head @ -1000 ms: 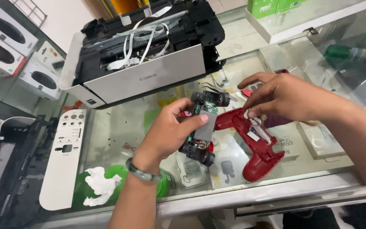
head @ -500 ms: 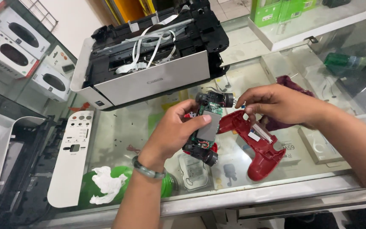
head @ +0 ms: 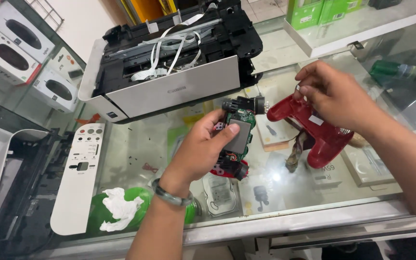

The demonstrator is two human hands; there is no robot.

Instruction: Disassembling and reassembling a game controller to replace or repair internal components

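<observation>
Apart they come: half a second ago the two halves sat close together, and now the right hand [head: 335, 98] has drawn the red controller shell [head: 314, 130] away toward the right side of the glass counter [head: 314, 216], while the left hand [head: 203, 149] has kept the circuit board assembly [head: 239, 137] lifted over the counter's middle. That left hand is wrapped around the assembly, thumb pressed flat on the grey pad at its centre, fingers curled behind it. The right hand is bent over the top of the shell, fingertips drawn together near its upper edge; whether they pinch the shell itself or something small on it, I cannot tell. The shell's grips point down toward the counter's near edge, and whether it rests on the glass is not clear. The board looks light but delicate: bare green board, black thumbstick modules at top and bottom, small parts exposed, so holding it by the edges and sturdy stick housings seems safer than pressing on the components. The shell looks like stiff, smooth, hollow plastic, easy to take by either grip and probably a little slick. Behind them, at the counter's far edge, sits an opened printer [head: 169, 72] with white ribbon cables showing; a white control panel strip [head: 80, 173] lies toward the left edge, and crumpled white tissue [head: 119, 207] rests near the front left.
</observation>
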